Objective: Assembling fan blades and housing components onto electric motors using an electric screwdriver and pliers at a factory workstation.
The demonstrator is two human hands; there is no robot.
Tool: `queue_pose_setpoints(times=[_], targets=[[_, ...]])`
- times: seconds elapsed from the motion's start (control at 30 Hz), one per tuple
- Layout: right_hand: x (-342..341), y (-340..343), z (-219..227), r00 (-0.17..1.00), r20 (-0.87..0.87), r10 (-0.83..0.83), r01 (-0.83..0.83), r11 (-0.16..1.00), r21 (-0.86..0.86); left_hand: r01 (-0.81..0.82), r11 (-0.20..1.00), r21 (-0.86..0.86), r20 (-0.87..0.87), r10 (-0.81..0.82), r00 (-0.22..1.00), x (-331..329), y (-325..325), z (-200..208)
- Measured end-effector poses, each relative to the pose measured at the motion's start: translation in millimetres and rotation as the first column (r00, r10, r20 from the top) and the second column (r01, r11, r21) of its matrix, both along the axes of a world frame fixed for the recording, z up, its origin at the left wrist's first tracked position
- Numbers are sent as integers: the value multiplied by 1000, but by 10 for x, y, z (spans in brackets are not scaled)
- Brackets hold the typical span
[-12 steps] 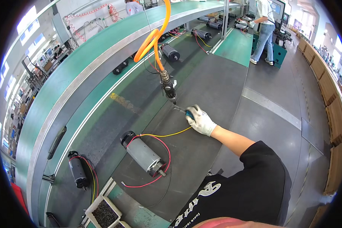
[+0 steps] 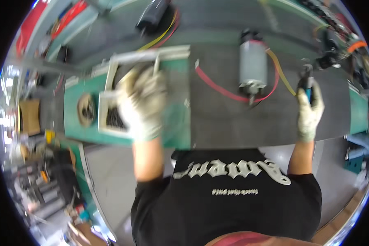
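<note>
My gloved left hand (image 2: 143, 98) is smeared by motion above white bins (image 2: 110, 96) of small dark parts, probably screws. Its fingers are too blurred to show whether it touches them. At the right, my gloved right hand (image 2: 310, 108) is closed around a hand tool with a teal and black grip, apparently pliers (image 2: 306, 80). Between my hands a grey cylindrical motor (image 2: 253, 63) lies on the dark mat. Its red wire (image 2: 221, 90) curves left across the mat, while its yellow wire (image 2: 283, 74) runs to my right hand.
A black motor (image 2: 153, 16) with red and yellow wires lies at the far left. The hanging power driver (image 2: 328, 60) with its orange hose (image 2: 358, 46) is at the far right. A small round dish (image 2: 86, 110) of dark parts sits left of the bins.
The view has swung left and down. My left hand has come into view over the bins. My right hand still holds the tool, and the driver now appears farther right.
</note>
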State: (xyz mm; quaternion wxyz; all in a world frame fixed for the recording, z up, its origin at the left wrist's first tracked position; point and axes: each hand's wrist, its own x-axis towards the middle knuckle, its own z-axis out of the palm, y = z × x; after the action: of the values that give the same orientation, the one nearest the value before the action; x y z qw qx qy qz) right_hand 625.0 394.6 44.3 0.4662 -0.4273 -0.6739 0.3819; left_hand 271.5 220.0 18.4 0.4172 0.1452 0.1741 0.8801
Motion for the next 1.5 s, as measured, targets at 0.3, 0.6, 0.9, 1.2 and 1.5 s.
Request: queue_pose_setpoints(times=[0.3,0.6,0.9,1.2,1.5], targets=[[-882,-242,701,857,502,117,-448,651,613,235,969,82,14,-237,971,1009,548,410],[-907,-209,730,811,584,-40,-475,538,696,183,983,27,-111,-179,978,1049,543,361],[-856,-79,776,765,644,-8,-544,529,652,117,985,-129,-248,-146,958,1046,552,389],[-865,30,661,723,690,-33,-574,526,627,98,970,-223,-269,-158,950,1008,654,289],[-717,1391,-461,942,-109,319,-325,777,-540,-645,661,-383,-884,-465,49,576,2117,37]])
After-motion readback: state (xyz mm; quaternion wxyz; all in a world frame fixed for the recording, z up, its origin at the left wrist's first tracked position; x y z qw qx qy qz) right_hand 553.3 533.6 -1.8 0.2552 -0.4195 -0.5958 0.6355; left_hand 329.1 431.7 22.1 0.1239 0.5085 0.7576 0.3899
